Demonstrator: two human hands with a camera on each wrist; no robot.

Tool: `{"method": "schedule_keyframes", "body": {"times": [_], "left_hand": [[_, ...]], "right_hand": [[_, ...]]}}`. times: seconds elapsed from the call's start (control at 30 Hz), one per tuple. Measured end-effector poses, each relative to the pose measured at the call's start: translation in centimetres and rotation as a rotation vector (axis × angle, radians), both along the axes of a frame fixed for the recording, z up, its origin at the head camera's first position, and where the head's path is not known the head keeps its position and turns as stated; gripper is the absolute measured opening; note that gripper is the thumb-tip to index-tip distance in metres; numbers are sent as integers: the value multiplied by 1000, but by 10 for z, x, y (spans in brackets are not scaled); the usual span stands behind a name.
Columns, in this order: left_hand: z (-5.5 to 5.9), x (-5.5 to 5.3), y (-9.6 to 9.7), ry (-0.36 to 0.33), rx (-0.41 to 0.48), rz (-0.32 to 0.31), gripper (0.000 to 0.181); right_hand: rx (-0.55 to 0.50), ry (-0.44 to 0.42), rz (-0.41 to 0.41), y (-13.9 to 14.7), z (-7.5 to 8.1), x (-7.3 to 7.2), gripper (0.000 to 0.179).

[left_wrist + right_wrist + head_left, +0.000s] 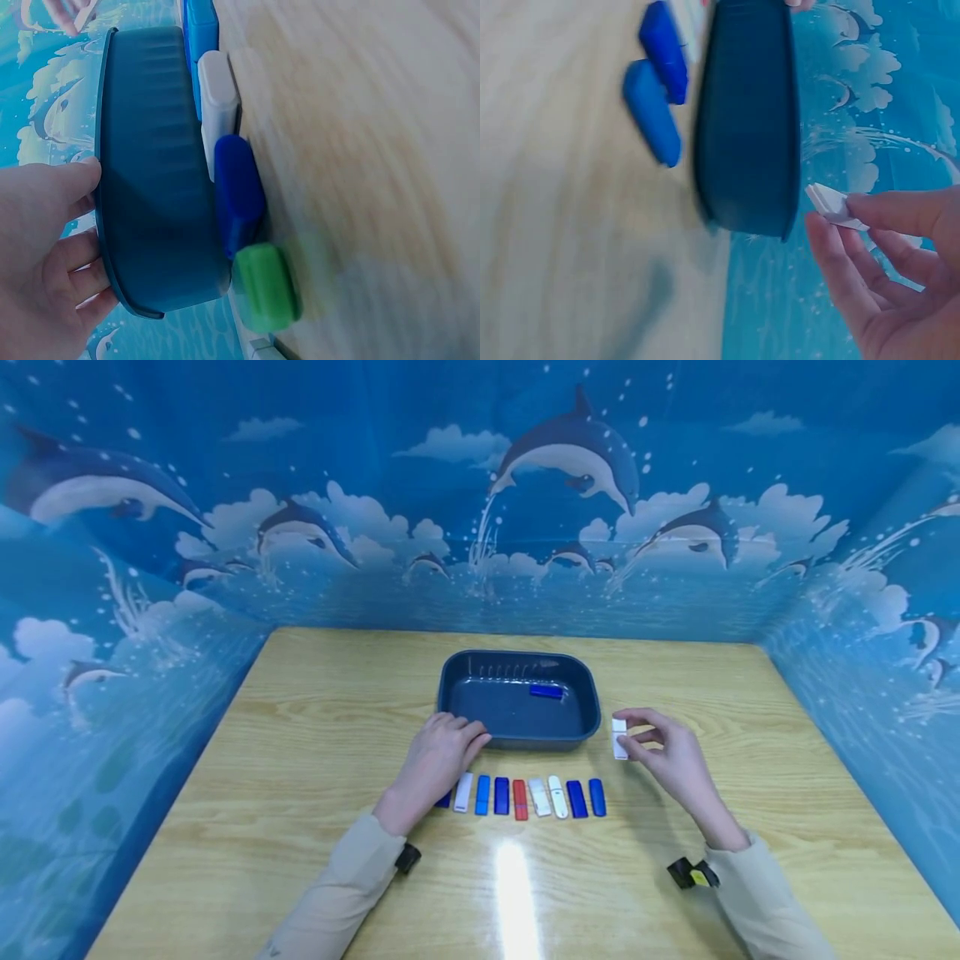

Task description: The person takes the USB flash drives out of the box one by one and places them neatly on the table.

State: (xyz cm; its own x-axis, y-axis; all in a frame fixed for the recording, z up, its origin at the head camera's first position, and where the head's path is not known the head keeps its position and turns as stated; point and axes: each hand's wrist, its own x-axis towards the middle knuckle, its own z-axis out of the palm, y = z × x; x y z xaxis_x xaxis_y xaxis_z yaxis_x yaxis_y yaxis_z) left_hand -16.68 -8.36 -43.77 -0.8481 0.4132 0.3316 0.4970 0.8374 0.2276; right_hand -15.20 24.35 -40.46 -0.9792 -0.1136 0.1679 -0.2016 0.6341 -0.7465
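Note:
The right hand [671, 756] pinches a white USB stick [619, 745] between thumb and fingers, just right of the dark blue tray [517, 745]. In the right wrist view the stick [834, 206] is held above the table, apart from the tray wall [750, 127]. At the tray's front left corner, the left hand [442, 756] holds the rim, its thumb on the front edge. Inside the tray lies one blue USB stick [546, 692]. A row of USB sticks, including a red one [521, 799], lies in front of the tray; the left hand partly covers the row's left end.
A green USB stick [266, 287] lies at the row's left end, beside a dark blue one [238, 195]. The wooden table [637, 893] reaches back to a blue dolphin-print curtain [450, 585], which also rises at both sides.

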Motion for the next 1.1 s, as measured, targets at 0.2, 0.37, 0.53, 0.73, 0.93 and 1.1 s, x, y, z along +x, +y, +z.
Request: {"method": "schedule_keyframes", "body": {"times": [0.2, 0.37, 0.53, 0.73, 0.93, 1.1], "left_hand": [[0, 1, 0, -11, 3, 9, 21], [0, 1, 1, -17, -8, 17, 23], [-1, 1, 1, -9, -10, 14, 23], [-1, 0, 1, -1, 0, 1, 22], [0, -1, 1, 3, 0, 1, 22], [0, 0, 1, -12, 4, 8, 22]], "right_hand": [[121, -118, 5, 9, -11, 11, 33], [156, -250, 37, 11, -22, 18, 35], [176, -319, 67, 10, -30, 22, 34], [195, -351, 70, 12, -32, 23, 33], [221, -351, 75, 13, -32, 23, 35], [208, -333, 86, 13, -34, 25, 35]]}}
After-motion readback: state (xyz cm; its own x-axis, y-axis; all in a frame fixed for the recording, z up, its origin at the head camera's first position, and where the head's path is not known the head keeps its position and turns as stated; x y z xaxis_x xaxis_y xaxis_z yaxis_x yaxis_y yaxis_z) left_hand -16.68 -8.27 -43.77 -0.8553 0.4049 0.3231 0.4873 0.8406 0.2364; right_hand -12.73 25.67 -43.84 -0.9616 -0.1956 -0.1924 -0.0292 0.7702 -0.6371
